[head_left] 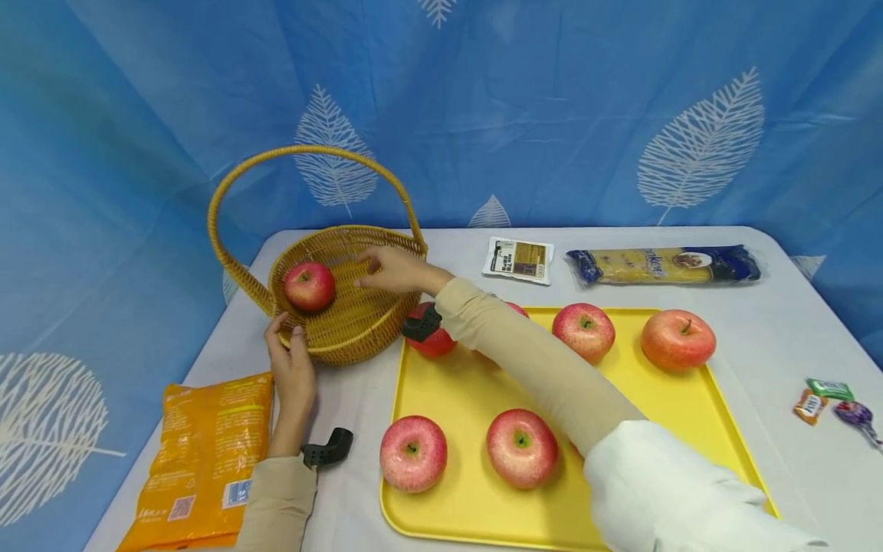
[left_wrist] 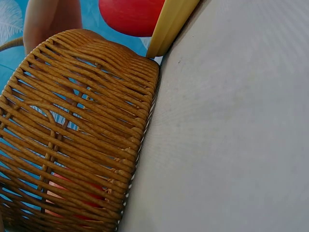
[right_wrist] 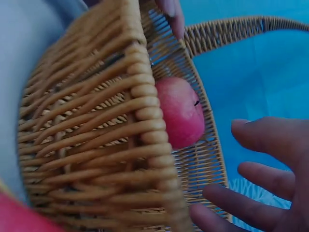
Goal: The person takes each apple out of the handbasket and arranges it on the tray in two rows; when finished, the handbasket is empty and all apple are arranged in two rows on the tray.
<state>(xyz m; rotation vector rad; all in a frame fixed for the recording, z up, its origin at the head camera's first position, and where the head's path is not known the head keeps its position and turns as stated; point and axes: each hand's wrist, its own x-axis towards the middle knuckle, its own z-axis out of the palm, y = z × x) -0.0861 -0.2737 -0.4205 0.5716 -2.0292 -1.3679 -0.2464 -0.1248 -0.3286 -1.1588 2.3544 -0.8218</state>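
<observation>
A wicker basket point(head_left: 359, 341) with a tall arched handle stands at the back left of the table. One red apple point(head_left: 310, 287) lies inside it, toward the left; the right wrist view also shows this apple point(right_wrist: 179, 112) beyond the rim. My left hand point(head_left: 293, 376) grips the basket's near-left rim with its thumb and fingers. Over the basket's right side reaches my right hand point(head_left: 396, 270), its fingers spread apart and holding nothing. In the right wrist view those fingers point(right_wrist: 268, 179) hang apart from the apple.
Several apples, one of them a red apple point(head_left: 523, 448), sit on a yellow tray point(head_left: 469, 529) under my right forearm. An orange packet point(head_left: 207, 460) lies at left. Behind the tray are a white pouch point(head_left: 519, 261) and a pasta pack point(head_left: 664, 265); wrapped candies point(head_left: 830, 389) lie far right.
</observation>
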